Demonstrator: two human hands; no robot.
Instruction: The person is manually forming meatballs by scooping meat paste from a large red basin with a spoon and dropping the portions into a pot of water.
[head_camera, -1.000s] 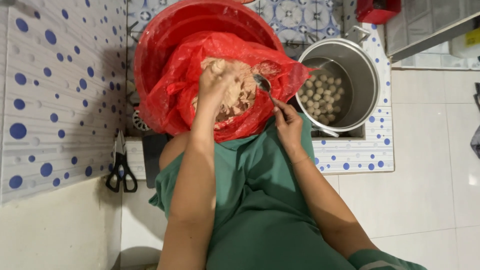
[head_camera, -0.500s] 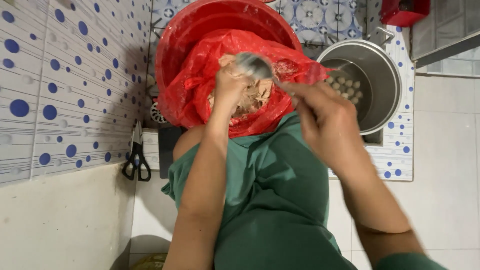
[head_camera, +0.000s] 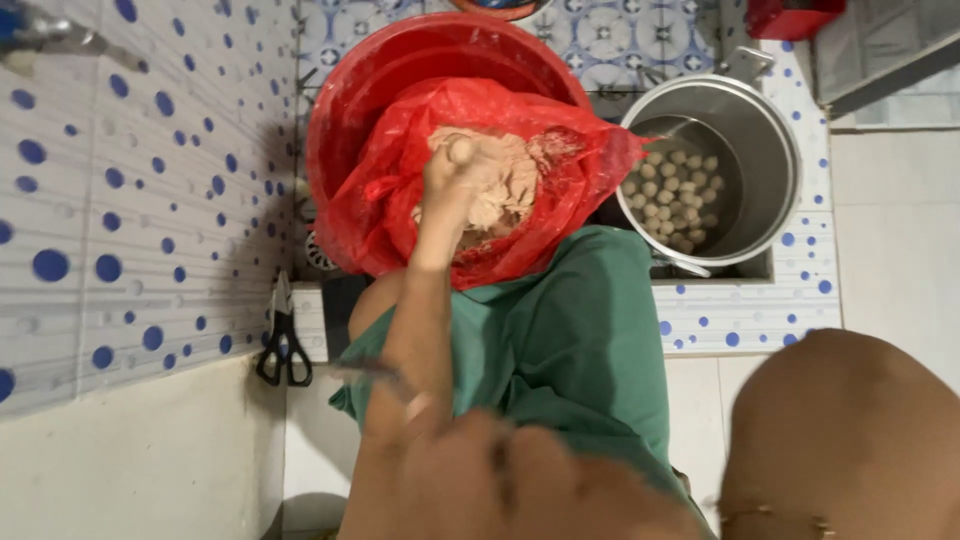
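Left hand squeezes paste inside our red bag at twelve o'clock, right hand blurred, grip untellable, so we judge ball-forming underway, pot at two o'clock.

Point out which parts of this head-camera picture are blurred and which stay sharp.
Head view: the right hand, close to the lens at the bottom edge, is a soft blur; the left hand in the pale paste, the red bag, the steel pot of balls and the scissors are sharp; the dotted tile wall bows near the edge.
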